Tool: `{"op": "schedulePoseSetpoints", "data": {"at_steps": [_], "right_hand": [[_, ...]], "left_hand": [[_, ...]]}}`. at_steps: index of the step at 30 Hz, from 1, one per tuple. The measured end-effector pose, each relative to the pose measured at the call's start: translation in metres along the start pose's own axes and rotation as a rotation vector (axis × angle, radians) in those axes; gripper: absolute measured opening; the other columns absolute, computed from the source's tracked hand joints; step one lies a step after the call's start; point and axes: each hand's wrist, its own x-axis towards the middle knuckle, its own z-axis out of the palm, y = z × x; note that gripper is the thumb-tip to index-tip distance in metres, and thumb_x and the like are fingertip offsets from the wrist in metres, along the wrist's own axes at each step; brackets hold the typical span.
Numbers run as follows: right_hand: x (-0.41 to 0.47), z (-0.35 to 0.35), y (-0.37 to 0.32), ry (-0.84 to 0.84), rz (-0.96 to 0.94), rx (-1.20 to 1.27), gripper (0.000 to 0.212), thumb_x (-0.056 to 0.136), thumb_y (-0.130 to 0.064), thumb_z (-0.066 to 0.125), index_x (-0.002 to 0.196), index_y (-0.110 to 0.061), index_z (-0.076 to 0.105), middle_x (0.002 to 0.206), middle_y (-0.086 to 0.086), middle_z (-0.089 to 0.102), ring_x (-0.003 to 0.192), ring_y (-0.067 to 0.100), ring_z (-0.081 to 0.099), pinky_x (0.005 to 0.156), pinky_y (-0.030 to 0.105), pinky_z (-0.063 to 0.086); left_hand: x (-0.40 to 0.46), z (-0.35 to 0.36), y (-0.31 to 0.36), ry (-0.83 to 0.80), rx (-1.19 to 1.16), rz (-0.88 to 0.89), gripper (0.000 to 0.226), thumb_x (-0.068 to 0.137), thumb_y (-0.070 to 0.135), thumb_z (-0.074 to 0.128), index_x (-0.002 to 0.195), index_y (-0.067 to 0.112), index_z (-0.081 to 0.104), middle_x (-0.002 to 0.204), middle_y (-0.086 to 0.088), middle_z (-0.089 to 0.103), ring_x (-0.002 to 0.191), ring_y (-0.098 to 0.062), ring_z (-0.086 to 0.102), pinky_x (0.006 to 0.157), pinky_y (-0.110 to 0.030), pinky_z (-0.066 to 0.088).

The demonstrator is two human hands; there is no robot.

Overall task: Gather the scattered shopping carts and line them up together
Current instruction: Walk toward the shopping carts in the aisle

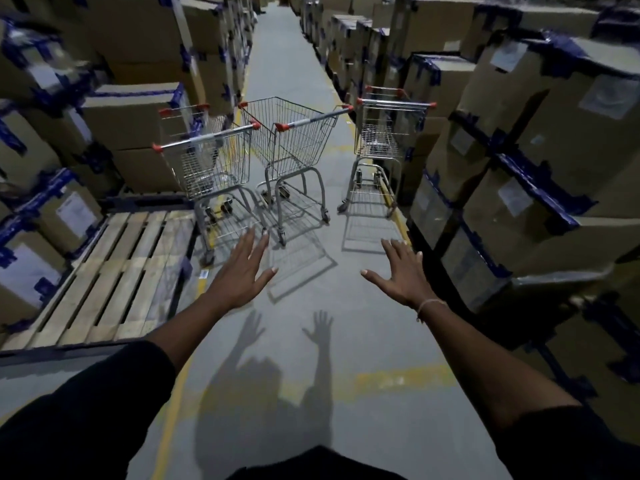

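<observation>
both arms stretched forward, left hand and right hand spread flat with fingers splayed, holding nothing. three silver wire shopping carts with red handle caps stand apart on the grey aisle floor: left cart just past the left hand, middle cart angled beside it, right cart beyond the right hand. bare wooden pallet left of the left hand, taped cardboard boxes right of the right hand.

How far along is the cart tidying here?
Barely begun. Nothing looks lined up: the left cart, middle cart and right cart stand apart at different angles. The left hand and right hand reach forward, open and empty. All gathering remains.
</observation>
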Motion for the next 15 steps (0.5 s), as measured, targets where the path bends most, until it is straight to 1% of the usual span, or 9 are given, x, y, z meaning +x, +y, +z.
{"op": "schedulePoseSetpoints", "data": {"at_steps": [2, 4, 7, 9, 11, 13, 15], "right_hand": [[0.045, -0.005, 0.003, -0.017, -0.019, -0.024, 0.115, 0.080, -0.097, 0.038, 0.169, -0.028, 0.018, 0.177, 0.004, 0.013, 0.164, 0.026, 0.003, 0.127, 0.059, -0.006], [0.088, -0.005, 0.008, -0.032, -0.050, -0.037, 0.112, 0.082, -0.095, 0.041, 0.169, -0.028, 0.018, 0.177, 0.004, 0.013, 0.164, 0.027, 0.004, 0.127, 0.057, -0.008], [0.155, -0.007, 0.016, -0.038, -0.068, -0.056, 0.119, 0.077, -0.101, 0.035, 0.169, -0.028, 0.019, 0.177, 0.003, 0.014, 0.163, 0.026, 0.006, 0.128, 0.058, -0.005], [0.200, -0.004, 0.021, -0.032, -0.066, -0.057, 0.126, 0.071, -0.106, 0.029, 0.169, -0.027, 0.021, 0.177, 0.003, 0.015, 0.163, 0.026, 0.007, 0.130, 0.060, -0.002], [0.248, 0.002, 0.027, -0.029, -0.063, -0.052, 0.128, 0.069, -0.107, 0.028, 0.169, -0.026, 0.022, 0.176, 0.004, 0.016, 0.163, 0.026, 0.008, 0.129, 0.060, -0.001], [0.299, 0.009, 0.032, -0.031, -0.070, -0.057, 0.127, 0.071, -0.106, 0.030, 0.168, -0.025, 0.024, 0.176, 0.004, 0.018, 0.163, 0.027, 0.008, 0.129, 0.061, 0.003], [0.351, 0.019, 0.037, -0.037, -0.072, -0.052, 0.121, 0.075, -0.101, 0.037, 0.168, -0.025, 0.024, 0.176, 0.005, 0.018, 0.163, 0.026, 0.008, 0.129, 0.061, 0.008]], "left_hand": [[0.039, 0.003, -0.007, 0.023, 0.003, 0.000, 0.085, 0.101, 0.068, 0.029, 0.168, 0.028, -0.005, 0.173, 0.001, -0.026, 0.159, -0.018, -0.023, 0.125, -0.034, -0.007], [0.075, 0.013, -0.018, 0.020, 0.016, 0.000, 0.088, 0.100, 0.071, 0.026, 0.169, 0.024, -0.004, 0.173, 0.000, -0.026, 0.159, -0.017, -0.024, 0.125, -0.034, -0.009], [0.134, 0.026, -0.040, 0.021, 0.004, -0.036, 0.094, 0.095, 0.079, 0.016, 0.169, 0.024, -0.003, 0.173, 0.000, -0.025, 0.159, -0.018, -0.024, 0.126, -0.037, -0.005], [0.175, 0.033, -0.056, 0.010, -0.007, -0.034, 0.094, 0.095, 0.078, 0.017, 0.169, 0.024, -0.005, 0.172, 0.000, -0.027, 0.159, -0.019, -0.025, 0.127, -0.038, -0.005], [0.220, 0.040, -0.074, -0.001, -0.015, -0.022, 0.091, 0.098, 0.074, 0.023, 0.168, 0.024, -0.006, 0.172, 0.000, -0.029, 0.158, -0.019, -0.025, 0.127, -0.038, -0.005], [0.270, 0.044, -0.095, -0.006, -0.031, -0.022, 0.092, 0.097, 0.075, 0.022, 0.169, 0.024, -0.005, 0.171, 0.000, -0.029, 0.158, -0.019, -0.025, 0.127, -0.038, -0.005], [0.323, 0.051, -0.120, -0.004, -0.036, -0.034, 0.092, 0.097, 0.076, 0.023, 0.169, 0.024, -0.003, 0.171, 0.000, -0.027, 0.159, -0.018, -0.024, 0.128, -0.039, -0.005]]}}
